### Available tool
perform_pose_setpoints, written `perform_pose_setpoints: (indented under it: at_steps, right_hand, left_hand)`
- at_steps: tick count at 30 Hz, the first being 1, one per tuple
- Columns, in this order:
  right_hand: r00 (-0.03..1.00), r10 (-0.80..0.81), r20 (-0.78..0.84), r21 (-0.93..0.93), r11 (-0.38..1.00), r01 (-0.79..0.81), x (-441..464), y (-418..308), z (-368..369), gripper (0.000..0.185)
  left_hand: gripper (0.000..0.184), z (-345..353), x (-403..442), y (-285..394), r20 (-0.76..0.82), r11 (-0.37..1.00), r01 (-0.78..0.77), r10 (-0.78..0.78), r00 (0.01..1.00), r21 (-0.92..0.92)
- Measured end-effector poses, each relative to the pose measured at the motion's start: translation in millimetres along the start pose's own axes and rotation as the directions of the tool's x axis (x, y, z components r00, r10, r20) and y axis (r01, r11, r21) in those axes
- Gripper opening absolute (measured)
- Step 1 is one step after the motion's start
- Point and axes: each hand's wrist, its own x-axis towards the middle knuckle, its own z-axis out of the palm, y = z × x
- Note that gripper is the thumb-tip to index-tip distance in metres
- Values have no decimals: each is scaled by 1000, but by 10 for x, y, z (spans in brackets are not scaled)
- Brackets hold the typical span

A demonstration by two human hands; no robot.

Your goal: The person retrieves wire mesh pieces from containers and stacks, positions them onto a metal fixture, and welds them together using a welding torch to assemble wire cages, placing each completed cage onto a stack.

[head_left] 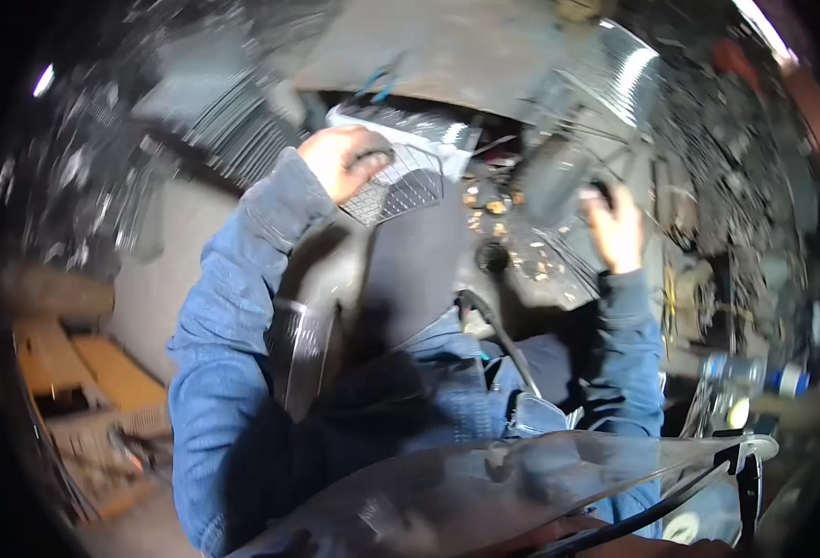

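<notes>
In the head view my left hand (346, 160) is closed on the edge of a wire mesh piece (405, 191), a dark grid with an angled outline. This piece lies over my thigh, in front of a white sheet-like thing (461, 138). My right hand (616, 228) is off to the right, blurred by motion, with thumb and fingers apart and nothing plainly held. Close to it is a grey, blurred object (559, 186) whose kind I cannot make out. Small shiny bits (526, 256) lie between my right hand and my leg.
A flat metal plate (410, 46) spans the far side, with blue-handled pliers (377, 84) at its edge. Stacked grid panels (238, 126) stand at the left. Metal pieces (726, 177) crowd the right. A plastic bottle (745, 372) lies lower right. A clear visor (484, 474) crosses the bottom.
</notes>
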Motion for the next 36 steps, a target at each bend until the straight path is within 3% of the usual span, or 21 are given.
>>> perform_pose_setpoints:
  at_steps: [1, 2, 4, 5, 6, 7, 8, 10, 11, 12, 15, 18, 21, 26, 34, 36]
  right_hand:
    - [993, 43, 111, 129, 990, -57, -89, -186, 41, 40]
    - [989, -134, 58, 48, 990, 131, -120, -403, 44, 37]
    - [989, 0, 151, 382, 923, -58, -154, -328, 144, 34]
    - [986, 42, 164, 393, 914, -104, -133, -300, 117, 31]
    - [980, 80, 183, 408, 901, -149, -103, -263, 87, 28]
    - [993, 54, 104, 287, 954, -82, -59, -145, 69, 22]
    - [996, 84, 20, 313, 946, -86, -25, -103, 41, 19]
    - [982, -24, -185, 189, 980, 59, 94, 59, 0, 18]
    - [968, -2, -251, 193, 980, 52, 169, 95, -18, 17]
    - [954, 58, -293, 194, 981, 0, 240, 46, -79, 16]
    - [937, 125, -327, 180, 981, -68, 406, 235, -45, 19]
    - [903, 292, -316, 320, 928, -188, 420, 367, 60, 21]
    - [888, 401, -225, 471, 842, -261, 448, 425, 51, 21]
    - [883, 418, -212, 492, 827, -273, 445, 477, 66, 22]
    - [869, 455, -195, 631, 736, -244, 454, 382, 76, 29]
    - [868, 466, -171, 595, 751, -286, 462, 351, 44, 30]
  left_hand:
    - [19, 132, 319, 204, 74, 987, -89, 79, 994, 134]
    - [20, 266, 602, 409, 145, 948, -178, 143, 979, 265]
    - [23, 511, 1066, 749, 193, 916, -316, 273, 942, 246]
    - [25, 530, 1255, 943, 310, 906, -337, 253, 916, 256]
    - [26, 619, 1396, 1017, 301, 884, -400, 324, 897, 240]
    - [28, 690, 1543, 1055, 314, 857, -442, 356, 880, 266]
    - [31, 740, 1686, 1058, 325, 827, -480, 386, 863, 293]
    - [42, 679, 1938, 1140, 283, 786, -520, 443, 851, 334]
    - [55, 633, 2093, 1148, 293, 838, -477, 402, 868, 265]
    - [67, 656, 2296, 1040, 264, 820, -517, 457, 849, 245]
    - [79, 731, 2661, 980, 340, 833, -405, 282, 897, 377]
    - [79, 1031, 2659, 958, 368, 829, -353, 195, 909, 434]
    - [77, 1160, 2538, 995, 280, 812, -305, 183, 943, 497]
    - [69, 1308, 2439, 991, 177, 770, -269, 203, 963, 578]
    - [66, 1308, 2413, 973, 176, 759, -274, 210, 962, 591]
    - [66, 1306, 2417, 953, 164, 756, -275, 222, 961, 594]
